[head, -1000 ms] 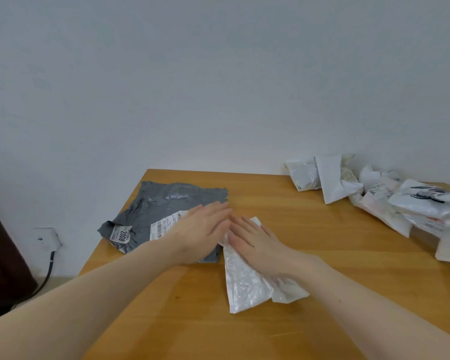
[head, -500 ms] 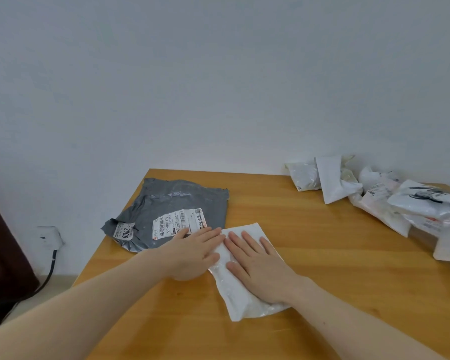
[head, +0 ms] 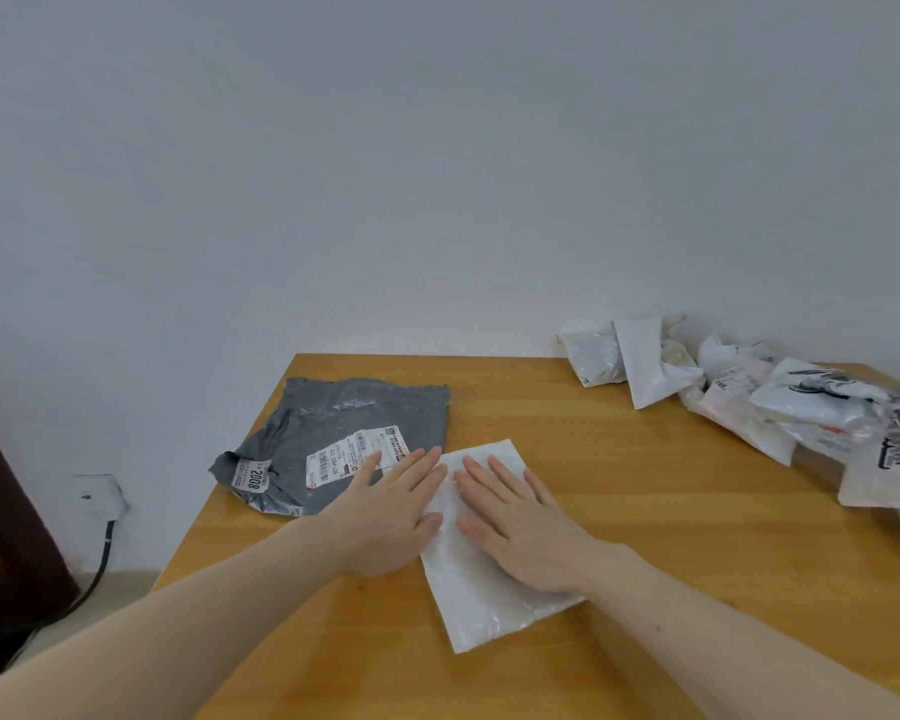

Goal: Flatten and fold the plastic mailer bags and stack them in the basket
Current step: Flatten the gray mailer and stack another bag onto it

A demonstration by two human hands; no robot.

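Two flat, open hands (head: 453, 517) on one white mailer (head: 481, 589), beside one grey mailer (head: 344, 423).

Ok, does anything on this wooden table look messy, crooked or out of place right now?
Mostly the heap of crumpled white plastic mailer bags at the table's far right, unflattened and overlapping. The grey plastic mailer bag lies wrinkled, one corner over the left edge. The white mailer under both flat hands sits askew. No basket is visible.
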